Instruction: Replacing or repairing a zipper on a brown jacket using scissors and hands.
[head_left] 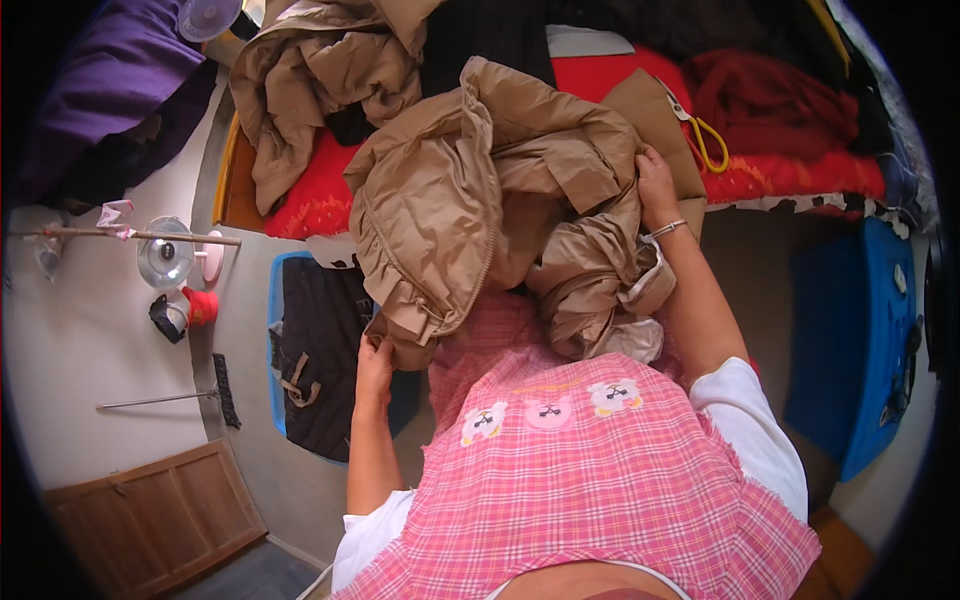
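A crumpled tan jacket (430,205) with a zip along one edge is spread between my two hands, over my lap and the edge of the red-covered bed. My left hand (376,358) grips its lower left part, fingers closed on the cloth. At its right side my right hand (655,185), with a bracelet on the wrist, is closed on the fabric near the top. Pale lining shows at the lower right of the jacket. Beside my right hand lies a flat brown piece (640,105), its material unclear, with yellow-handled scissors (708,142) on it.
More tan clothing (325,85) is heaped at the far left of the red bedcover (790,180). Dark red cloth (770,105) lies at the far right. A blue tub (276,350) with black clothes stands at left, and a blue container (855,350) at right.
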